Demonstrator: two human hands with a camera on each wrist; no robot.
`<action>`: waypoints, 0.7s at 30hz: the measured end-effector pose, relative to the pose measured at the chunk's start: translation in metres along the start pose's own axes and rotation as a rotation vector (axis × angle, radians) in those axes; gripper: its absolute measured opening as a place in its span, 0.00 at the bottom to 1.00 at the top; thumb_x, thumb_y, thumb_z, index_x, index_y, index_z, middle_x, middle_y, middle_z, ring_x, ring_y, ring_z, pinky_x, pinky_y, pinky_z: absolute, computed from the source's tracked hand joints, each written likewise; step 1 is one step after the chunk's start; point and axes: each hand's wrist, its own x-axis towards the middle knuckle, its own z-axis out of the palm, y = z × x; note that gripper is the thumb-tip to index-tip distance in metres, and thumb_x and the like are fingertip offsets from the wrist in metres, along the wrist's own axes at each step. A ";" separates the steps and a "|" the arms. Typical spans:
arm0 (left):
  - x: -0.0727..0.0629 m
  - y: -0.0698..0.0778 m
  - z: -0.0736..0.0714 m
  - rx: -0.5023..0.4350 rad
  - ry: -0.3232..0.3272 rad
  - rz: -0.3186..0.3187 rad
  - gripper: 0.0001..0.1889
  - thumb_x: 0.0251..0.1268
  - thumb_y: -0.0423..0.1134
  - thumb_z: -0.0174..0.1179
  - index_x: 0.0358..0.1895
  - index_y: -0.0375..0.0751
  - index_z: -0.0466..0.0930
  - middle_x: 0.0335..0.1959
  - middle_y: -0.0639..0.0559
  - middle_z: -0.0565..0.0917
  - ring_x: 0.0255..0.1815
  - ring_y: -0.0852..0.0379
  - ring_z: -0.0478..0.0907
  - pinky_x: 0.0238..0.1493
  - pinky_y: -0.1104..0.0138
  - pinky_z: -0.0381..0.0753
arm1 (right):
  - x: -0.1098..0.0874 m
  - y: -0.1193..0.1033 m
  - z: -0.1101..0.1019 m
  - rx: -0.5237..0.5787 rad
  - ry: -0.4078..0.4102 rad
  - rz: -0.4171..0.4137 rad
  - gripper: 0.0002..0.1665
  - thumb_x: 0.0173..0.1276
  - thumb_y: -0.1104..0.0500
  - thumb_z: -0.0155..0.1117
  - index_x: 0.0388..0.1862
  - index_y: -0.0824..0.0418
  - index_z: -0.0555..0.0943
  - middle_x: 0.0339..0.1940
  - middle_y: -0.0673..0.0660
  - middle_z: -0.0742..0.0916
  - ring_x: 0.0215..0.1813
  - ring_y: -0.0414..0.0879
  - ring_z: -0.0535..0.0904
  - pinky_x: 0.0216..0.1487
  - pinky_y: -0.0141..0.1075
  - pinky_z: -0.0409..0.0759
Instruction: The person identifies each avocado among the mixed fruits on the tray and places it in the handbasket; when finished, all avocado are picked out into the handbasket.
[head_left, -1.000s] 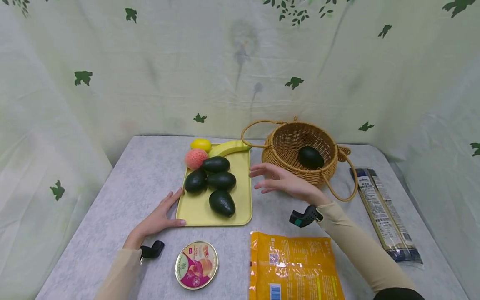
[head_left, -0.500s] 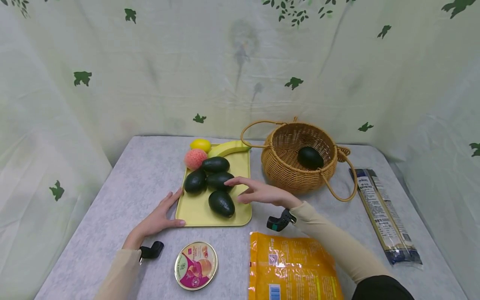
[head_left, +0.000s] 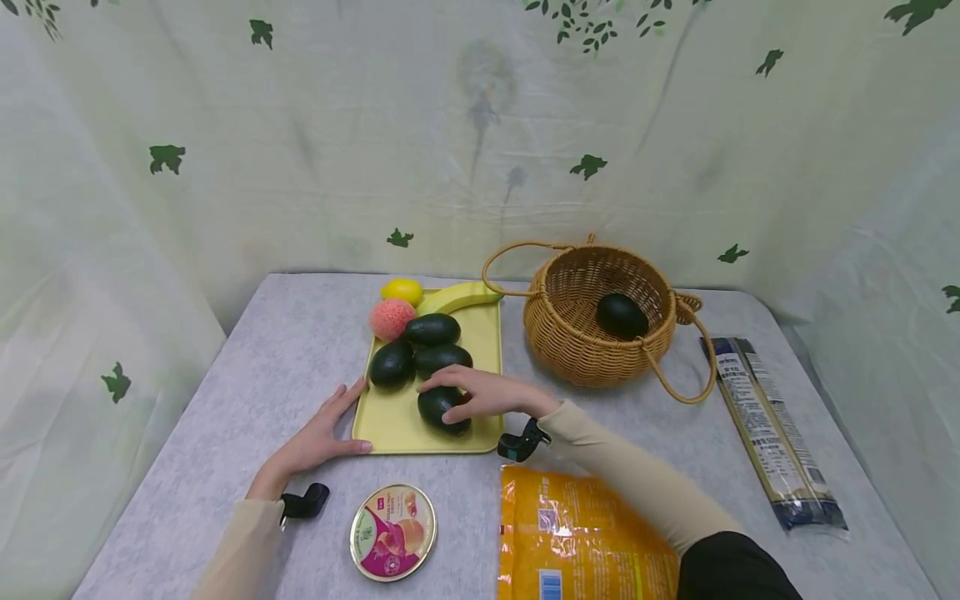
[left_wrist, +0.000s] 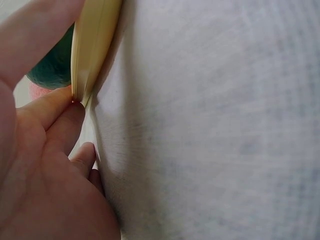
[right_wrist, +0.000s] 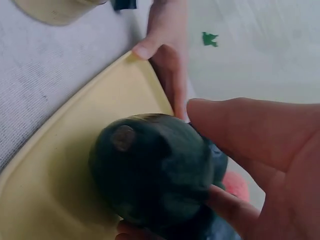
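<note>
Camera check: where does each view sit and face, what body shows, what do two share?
Head: worn on the head, facing forward and down at tray and basket; left hand, right hand and sleeves show.
Left wrist: worn there, facing along the left hand to the tray's edge; only that hand shows.
Right wrist: worn there, facing the front avocado, right hand around it; left hand shows beyond.
Shared by head and right wrist: tray, front avocado, both hands.
</note>
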 end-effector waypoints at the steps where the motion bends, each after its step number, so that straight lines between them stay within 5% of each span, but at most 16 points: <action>1: 0.000 0.000 0.000 0.000 0.001 0.000 0.52 0.54 0.46 0.71 0.77 0.41 0.46 0.76 0.34 0.45 0.74 0.32 0.32 0.63 0.33 0.39 | 0.001 -0.001 0.001 -0.039 -0.007 0.004 0.30 0.67 0.57 0.64 0.68 0.53 0.70 0.70 0.57 0.67 0.68 0.48 0.62 0.63 0.38 0.67; 5: 0.000 -0.001 0.001 0.000 0.002 0.002 0.52 0.54 0.46 0.71 0.77 0.41 0.46 0.76 0.34 0.45 0.74 0.32 0.32 0.63 0.33 0.39 | 0.005 -0.003 0.007 -0.131 -0.019 0.010 0.30 0.65 0.58 0.66 0.66 0.51 0.72 0.70 0.58 0.66 0.68 0.50 0.63 0.64 0.40 0.64; 9: 0.000 -0.001 0.002 -0.004 0.005 0.002 0.52 0.54 0.46 0.71 0.77 0.42 0.46 0.76 0.34 0.45 0.74 0.33 0.32 0.63 0.33 0.39 | 0.005 -0.002 0.009 -0.110 0.009 0.005 0.29 0.62 0.62 0.69 0.63 0.52 0.75 0.69 0.57 0.68 0.68 0.49 0.64 0.65 0.39 0.64; 21: 0.001 0.000 0.000 -0.002 -0.003 -0.006 0.52 0.54 0.47 0.71 0.77 0.43 0.45 0.76 0.35 0.44 0.74 0.33 0.32 0.63 0.32 0.39 | -0.016 0.009 -0.008 0.253 0.056 0.009 0.30 0.59 0.65 0.68 0.62 0.53 0.77 0.69 0.53 0.70 0.68 0.45 0.62 0.61 0.43 0.67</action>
